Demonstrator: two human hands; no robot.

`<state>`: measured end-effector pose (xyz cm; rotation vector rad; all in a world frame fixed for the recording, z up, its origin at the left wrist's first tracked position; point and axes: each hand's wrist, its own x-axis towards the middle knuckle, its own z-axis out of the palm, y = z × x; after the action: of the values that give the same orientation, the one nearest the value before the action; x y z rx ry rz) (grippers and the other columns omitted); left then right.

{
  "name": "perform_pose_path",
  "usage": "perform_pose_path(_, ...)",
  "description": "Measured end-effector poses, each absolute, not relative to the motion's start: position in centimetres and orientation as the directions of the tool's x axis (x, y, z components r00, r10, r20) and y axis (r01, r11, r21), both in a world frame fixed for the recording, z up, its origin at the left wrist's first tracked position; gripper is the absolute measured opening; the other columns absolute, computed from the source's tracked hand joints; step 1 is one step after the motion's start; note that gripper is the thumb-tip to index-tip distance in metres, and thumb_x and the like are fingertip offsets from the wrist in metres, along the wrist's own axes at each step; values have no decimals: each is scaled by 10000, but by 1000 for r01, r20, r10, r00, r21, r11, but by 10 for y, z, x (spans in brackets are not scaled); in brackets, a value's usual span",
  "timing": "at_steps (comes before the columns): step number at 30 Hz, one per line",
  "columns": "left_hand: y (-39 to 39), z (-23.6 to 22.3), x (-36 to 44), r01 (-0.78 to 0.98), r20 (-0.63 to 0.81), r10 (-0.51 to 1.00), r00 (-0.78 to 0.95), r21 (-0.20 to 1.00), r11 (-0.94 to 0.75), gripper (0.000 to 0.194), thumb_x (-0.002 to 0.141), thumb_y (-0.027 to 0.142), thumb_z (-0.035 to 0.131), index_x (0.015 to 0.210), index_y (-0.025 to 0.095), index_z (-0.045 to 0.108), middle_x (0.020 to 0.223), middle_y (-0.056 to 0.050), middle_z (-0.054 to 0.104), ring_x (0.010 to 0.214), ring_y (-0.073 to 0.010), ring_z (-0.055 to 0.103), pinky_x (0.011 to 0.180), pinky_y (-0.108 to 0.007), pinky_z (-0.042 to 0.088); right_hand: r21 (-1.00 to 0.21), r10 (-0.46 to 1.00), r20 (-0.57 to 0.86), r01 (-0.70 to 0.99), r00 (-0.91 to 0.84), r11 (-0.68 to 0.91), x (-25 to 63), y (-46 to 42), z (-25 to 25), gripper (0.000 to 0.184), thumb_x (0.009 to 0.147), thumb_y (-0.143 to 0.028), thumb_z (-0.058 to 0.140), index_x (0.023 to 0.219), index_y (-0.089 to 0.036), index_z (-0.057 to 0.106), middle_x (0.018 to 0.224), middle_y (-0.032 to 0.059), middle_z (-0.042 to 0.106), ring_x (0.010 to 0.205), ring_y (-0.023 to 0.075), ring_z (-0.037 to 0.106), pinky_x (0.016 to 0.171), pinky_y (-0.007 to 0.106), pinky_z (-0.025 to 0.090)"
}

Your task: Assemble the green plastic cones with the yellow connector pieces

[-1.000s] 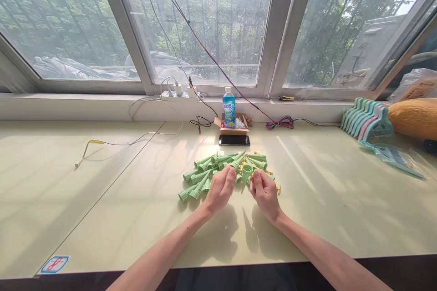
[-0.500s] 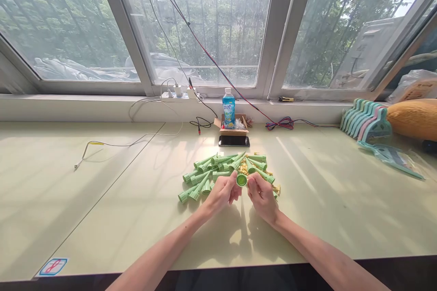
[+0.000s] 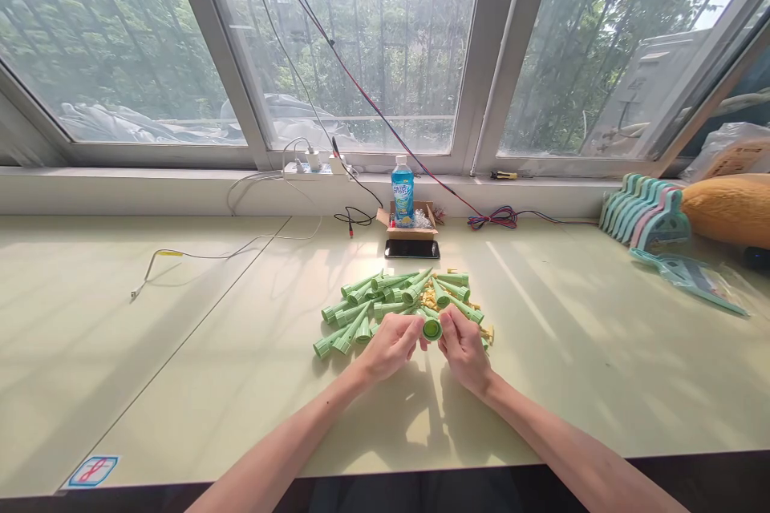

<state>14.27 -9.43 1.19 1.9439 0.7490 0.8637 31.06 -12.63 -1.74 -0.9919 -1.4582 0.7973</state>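
A green cone-shaped plastic spike (image 3: 431, 329) is between my two hands, its round open end facing me. My right hand (image 3: 463, 349) is closed on its right side. On the left, my left hand (image 3: 394, 346) is closed too, with thumb and fingers pinched against the spike's edge. Just beyond my hands lies a pile of similar green spikes (image 3: 354, 313), pointing in several directions. Small yellow plastic pieces (image 3: 429, 296) are heaped among them, partly covered by the spikes and my right hand.
Behind the pile lies a black phone (image 3: 412, 249), before a small cardboard box (image 3: 421, 233) with a blue bottle (image 3: 403, 192). Cables (image 3: 493, 218) trail along the back. Pastel dustpan-like tools (image 3: 646, 212) stand at right; a power strip (image 3: 316, 168) sits on the sill.
The held spike has shifted slightly right and toward me, its round end turned a little. My left fingers have changed their grip, while my right hand has barely moved.
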Motion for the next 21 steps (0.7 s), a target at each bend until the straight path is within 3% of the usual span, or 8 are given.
perform_pose_path(6, -97, 21, 142, 141, 360, 719, 594, 834, -534, 546, 985, 531, 397, 592, 171, 512, 522, -1, 476, 508, -122, 450, 531, -244, 352, -887, 897, 441, 152, 7, 435, 310, -128, -18, 418, 1026, -494, 371, 702, -236, 312, 597, -52, 316, 489, 108, 279, 422, 256, 279)
perform_pose_path(10, -96, 18, 141, 169, 372, 724, 581, 815, -554, 358, 945, 477, 516, 756, 173, 522, 616, 27, 446, 520, -101, 400, 510, -224, 332, -893, 901, 433, 150, 22, 425, 309, -128, -15, 424, 1024, -494, 375, 694, -234, 313, 582, -55, 315, 479, 104, 248, 412, 255, 262)
perform_pose_path(14, -95, 14, 140, 175, 422, 697, 580, 771, -612, 221, 927, 386, 569, 952, 167, 556, 764, 4, 488, 547, -92, 459, 493, -211, 368, -903, 913, 408, 160, 29, 398, 309, -127, -15, 435, 1020, -510, 369, 691, -235, 296, 584, -57, 296, 479, 103, 242, 411, 249, 259)
perform_pose_path(21, -95, 21, 138, 191, 445, 598, 666, 674, -713, 311, 955, 258, 515, 1257, 222, 579, 1192, -123, 585, 597, -94, 537, 519, -225, 448, -915, 922, 384, 155, 44, 374, 312, -124, -19, 424, 1018, -474, 394, 678, -235, 313, 561, -60, 294, 470, 105, 261, 414, 246, 253)
